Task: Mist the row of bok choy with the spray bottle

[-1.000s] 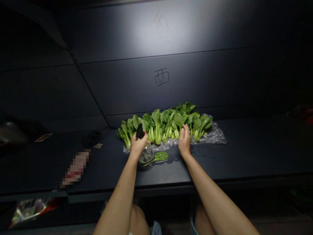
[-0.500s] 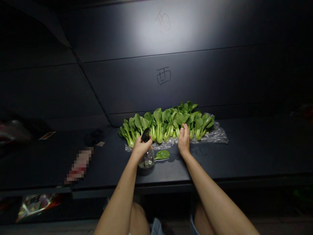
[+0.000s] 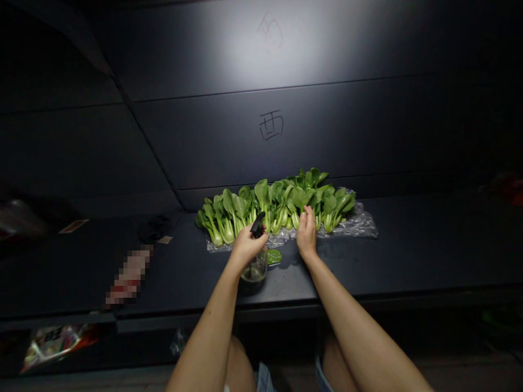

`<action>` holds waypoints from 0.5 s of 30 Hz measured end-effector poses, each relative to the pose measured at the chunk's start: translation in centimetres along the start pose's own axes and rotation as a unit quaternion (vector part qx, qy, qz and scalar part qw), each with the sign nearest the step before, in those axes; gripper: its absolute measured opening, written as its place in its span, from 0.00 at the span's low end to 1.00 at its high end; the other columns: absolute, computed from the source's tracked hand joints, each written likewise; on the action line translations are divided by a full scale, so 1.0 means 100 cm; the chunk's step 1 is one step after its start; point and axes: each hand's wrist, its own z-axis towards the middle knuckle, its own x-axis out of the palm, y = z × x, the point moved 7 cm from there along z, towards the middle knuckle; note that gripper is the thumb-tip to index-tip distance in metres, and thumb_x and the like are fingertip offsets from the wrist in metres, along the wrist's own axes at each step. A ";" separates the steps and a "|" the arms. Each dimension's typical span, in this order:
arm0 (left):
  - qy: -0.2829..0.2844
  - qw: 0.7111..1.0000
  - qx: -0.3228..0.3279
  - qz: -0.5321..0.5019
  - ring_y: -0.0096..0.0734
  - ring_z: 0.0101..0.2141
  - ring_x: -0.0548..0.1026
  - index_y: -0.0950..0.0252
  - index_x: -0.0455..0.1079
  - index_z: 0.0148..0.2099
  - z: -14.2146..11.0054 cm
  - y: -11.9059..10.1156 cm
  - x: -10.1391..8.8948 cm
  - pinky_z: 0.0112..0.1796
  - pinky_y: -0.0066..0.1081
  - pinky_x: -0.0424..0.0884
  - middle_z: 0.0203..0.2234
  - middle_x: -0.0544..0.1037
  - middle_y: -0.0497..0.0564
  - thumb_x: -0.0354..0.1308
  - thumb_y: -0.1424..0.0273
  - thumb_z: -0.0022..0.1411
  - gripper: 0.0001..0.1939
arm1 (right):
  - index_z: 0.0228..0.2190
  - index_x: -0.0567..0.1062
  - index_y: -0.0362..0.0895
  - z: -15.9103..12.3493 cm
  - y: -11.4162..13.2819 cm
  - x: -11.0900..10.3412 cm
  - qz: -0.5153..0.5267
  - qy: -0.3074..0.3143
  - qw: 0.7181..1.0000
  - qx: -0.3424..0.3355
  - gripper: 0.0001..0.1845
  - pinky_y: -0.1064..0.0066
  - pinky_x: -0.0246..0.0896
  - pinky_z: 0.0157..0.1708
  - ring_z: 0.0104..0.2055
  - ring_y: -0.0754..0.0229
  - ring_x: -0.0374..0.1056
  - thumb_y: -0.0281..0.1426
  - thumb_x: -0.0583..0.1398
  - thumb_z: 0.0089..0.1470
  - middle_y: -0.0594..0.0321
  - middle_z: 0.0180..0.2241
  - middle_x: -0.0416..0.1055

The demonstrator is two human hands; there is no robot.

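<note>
My left hand (image 3: 246, 248) is wrapped round the neck of a clear spray bottle (image 3: 255, 270) with a black trigger head, held upright in front of the greens. A row of bok choy (image 3: 263, 198) stands with its leaves towards the back panel. My right hand (image 3: 306, 237) holds nothing; its fingers stretch up against or just in front of the bok choy stems, and contact is hard to make out. One loose green leaf (image 3: 275, 256) lies on the wet shelf, partly hidden behind the bottle.
Crumpled clear plastic (image 3: 363, 223) lies under the bok choy on the dark shelf (image 3: 392, 261). To the left are a small card (image 3: 165, 239), a dark crumpled item (image 3: 153, 228) and a blurred-out packet (image 3: 129, 275). A shiny bag (image 3: 59, 343) is on a level below.
My left hand has moved the spray bottle to the right along the row, so it now covers part of the loose leaf. My right hand has stayed nearly in place.
</note>
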 end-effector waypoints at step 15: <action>0.011 1.000 0.012 -0.014 0.26 0.16 0.73 0.64 0.70 0.34 0.005 0.001 0.020 0.19 0.25 0.69 0.22 0.74 0.44 0.61 0.75 0.46 0.09 | 0.53 0.67 0.36 0.005 -0.003 -0.008 0.005 0.006 1.000 0.006 0.32 0.55 0.48 0.62 0.63 0.53 0.54 0.46 0.42 0.61 0.42 0.58 0.62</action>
